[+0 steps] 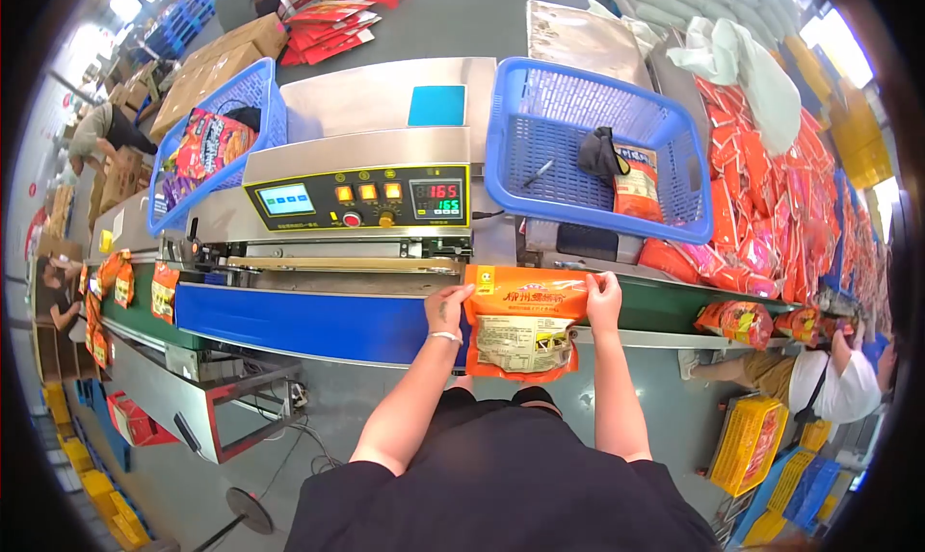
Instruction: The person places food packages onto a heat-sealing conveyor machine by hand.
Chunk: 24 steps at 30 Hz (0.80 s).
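An orange food bag (pixel 525 326) with a pale label hangs upright between my hands, in front of the sealing machine (pixel 361 194) and at the right end of its blue belt (pixel 299 323). My left hand (pixel 448 311) is closed on the bag's upper left corner, with a band round the wrist. The upper right corner is pinched in my right hand (pixel 604 303). The machine's panel shows lit buttons and the number 165.
Behind the bag stands a blue basket (pixel 597 215) with a pouch, a pen and a dark item. Another blue basket (pixel 265 118) is at the left. Orange bags (pixel 737 323) lie on the green belt (pixel 665 309). A person in white (pixel 833 388) is at the right.
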Available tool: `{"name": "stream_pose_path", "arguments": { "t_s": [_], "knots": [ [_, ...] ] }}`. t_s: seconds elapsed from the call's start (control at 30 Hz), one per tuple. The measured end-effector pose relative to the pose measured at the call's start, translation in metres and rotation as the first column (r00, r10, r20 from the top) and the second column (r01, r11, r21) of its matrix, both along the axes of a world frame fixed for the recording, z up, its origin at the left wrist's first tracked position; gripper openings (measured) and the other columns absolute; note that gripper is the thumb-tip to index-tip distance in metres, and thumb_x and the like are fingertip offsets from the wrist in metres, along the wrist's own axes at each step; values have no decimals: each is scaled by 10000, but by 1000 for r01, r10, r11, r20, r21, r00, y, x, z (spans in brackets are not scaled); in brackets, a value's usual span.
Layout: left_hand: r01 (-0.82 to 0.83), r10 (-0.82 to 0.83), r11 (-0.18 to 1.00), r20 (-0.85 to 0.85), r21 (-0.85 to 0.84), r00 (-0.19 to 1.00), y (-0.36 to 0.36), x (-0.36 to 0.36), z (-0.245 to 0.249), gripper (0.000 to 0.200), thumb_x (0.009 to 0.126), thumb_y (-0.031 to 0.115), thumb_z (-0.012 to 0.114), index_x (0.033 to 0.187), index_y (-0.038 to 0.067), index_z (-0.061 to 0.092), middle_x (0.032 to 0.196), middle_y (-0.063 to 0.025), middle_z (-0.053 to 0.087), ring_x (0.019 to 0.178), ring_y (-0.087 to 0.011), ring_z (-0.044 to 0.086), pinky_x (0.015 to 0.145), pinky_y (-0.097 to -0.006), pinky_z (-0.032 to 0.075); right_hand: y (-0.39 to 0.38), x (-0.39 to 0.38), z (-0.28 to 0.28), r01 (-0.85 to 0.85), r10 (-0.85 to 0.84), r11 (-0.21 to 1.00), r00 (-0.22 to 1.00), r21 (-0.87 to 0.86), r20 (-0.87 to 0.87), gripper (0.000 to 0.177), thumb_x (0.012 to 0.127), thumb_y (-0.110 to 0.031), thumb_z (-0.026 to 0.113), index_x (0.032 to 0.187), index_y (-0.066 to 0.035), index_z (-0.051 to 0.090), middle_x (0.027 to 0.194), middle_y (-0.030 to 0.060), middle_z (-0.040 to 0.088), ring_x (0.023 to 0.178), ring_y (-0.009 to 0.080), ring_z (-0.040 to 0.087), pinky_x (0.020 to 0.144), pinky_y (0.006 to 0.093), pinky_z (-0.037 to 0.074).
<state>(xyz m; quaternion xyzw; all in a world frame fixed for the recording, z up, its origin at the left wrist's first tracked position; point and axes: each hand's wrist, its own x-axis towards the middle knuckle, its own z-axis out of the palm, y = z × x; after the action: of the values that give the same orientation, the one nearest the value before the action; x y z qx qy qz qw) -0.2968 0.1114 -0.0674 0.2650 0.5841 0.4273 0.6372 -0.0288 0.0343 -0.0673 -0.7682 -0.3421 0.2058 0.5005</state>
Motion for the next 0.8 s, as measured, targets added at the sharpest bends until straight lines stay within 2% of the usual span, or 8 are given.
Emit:
{"name": "stream_pose_path", "arguments": {
  "t_s": [0.27, 0.37, 0.43, 0.47, 0.6, 0.67, 0.73, 0.8],
  "knots": [
    [-55, 41, 992, -123, -114, 992, 29, -65, -30, 235, 676, 177, 760, 810, 1, 681, 683, -33, 621, 533, -118, 534, 451, -240, 376, 52, -37, -9, -192, 214, 942, 976, -274, 51, 261, 756, -227, 700, 750, 7, 583, 618, 84, 577, 567, 184, 525, 571, 323, 431],
    [-109, 99, 992, -145, -57, 984, 40, -112, -26, 225, 693, 183, 746, 819, 5, 692, 680, -34, 629, 514, -107, 512, 439, -237, 367, 73, -75, -5, -328, 309, 905, 944, -270, -111, 248, 740, -169, 744, 664, -43, 544, 612, 4, 553, 518, 60, 450, 457, 231, 354],
    [-108, 97, 994, -236, -33, 967, 49, -146, -31, 212, 701, 195, 742, 805, 16, 697, 676, -31, 632, 515, -99, 508, 441, -230, 364, 86, -109, 16, -401, 302, 871, 892, -283, -336, 252, 749, -154, 740, 700, -32, 525, 618, 34, 569, 508, 91, 534, 454, 233, 436],
    [-148, 137, 988, -203, -39, 970, 55, -159, -28, 195, 737, 152, 734, 821, -14, 676, 567, -3, 552, 410, -81, 411, 401, -224, 328, 91, -121, 19, -416, 283, 866, 865, -279, -414, 246, 757, -142, 729, 716, -17, 522, 628, 56, 584, 517, 112, 577, 464, 245, 473],
    [-263, 277, 961, -287, 85, 917, 62, -222, -10, 137, 775, 122, 694, 849, 10, 666, 672, -33, 620, 563, -96, 550, 492, -243, 426, 89, -140, 20, -484, 311, 862, 737, -147, -600, 229, 784, -138, 704, 763, -17, 511, 660, 70, 594, 563, 145, 621, 490, 262, 507],
    [-367, 528, 838, -426, 405, 735, 61, -259, -38, 108, 791, 91, 667, 874, 26, 650, 768, -40, 646, 699, -112, 593, 620, -244, 467, 72, -122, 26, -519, 371, 837, 772, -174, -516, 197, 801, -128, 684, 789, -19, 521, 709, 75, 603, 591, 153, 637, 501, 250, 498],
    [-405, 585, 798, -418, 446, 694, 49, -248, 2, 103, 815, 59, 626, 912, 26, 629, 847, -48, 648, 775, -123, 592, 710, -242, 463, 43, -85, 24, -460, 371, 883, 809, -97, -456, 169, 801, -120, 678, 806, -27, 536, 714, 50, 597, 604, 133, 615, 545, 246, 488],
    [-270, 664, 710, -491, 651, 564, 35, -209, 39, 76, 834, 10, 578, 898, 20, 618, 876, -60, 627, 750, -99, 548, 670, -241, 460, 9, -25, 34, -320, 328, 936, 944, -148, 37, 215, 767, -142, 697, 911, -33, 581, 859, 60, 590, 816, 166, 555, 769, 310, 452]
  ]
}}
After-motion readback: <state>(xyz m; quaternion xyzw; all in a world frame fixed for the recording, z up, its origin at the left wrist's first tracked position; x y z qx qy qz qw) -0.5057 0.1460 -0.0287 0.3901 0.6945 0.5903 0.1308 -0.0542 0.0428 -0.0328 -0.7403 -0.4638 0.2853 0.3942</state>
